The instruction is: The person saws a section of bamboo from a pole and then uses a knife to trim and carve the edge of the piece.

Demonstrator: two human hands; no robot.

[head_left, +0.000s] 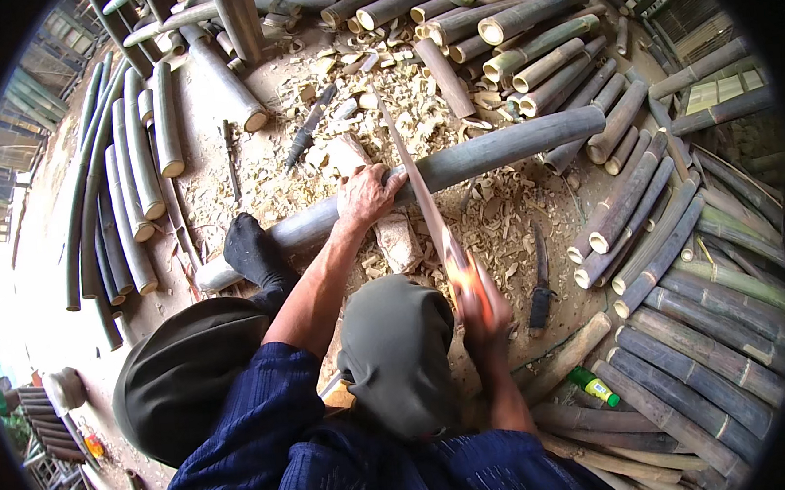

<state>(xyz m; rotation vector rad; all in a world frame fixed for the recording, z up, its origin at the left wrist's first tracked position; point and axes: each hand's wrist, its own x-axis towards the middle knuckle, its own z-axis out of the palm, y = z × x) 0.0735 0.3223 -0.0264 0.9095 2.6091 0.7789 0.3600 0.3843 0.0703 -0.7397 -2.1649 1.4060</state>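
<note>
A long dark bamboo pole (512, 148) lies slantwise in front of me across a wooden block (399, 243). My left hand (368, 196) presses down on the pole, its fingers wrapped over the top. Close to the left hand's thumb, the blade of a handsaw (418, 186) crosses the pole. My right hand (483, 307), blurred by motion, grips the saw's orange handle (465, 281). My left foot in a dark sock (255, 250) rests against the pole near its lower left end.
Wood chips (488, 213) cover the ground around the block. A dark-handled knife (540, 290) lies to the right; another knife (309, 129) lies beyond my left hand. Cut bamboo poles (135, 161) lie left, with stacks (639, 205) at right. A green bottle (592, 385) lies at lower right.
</note>
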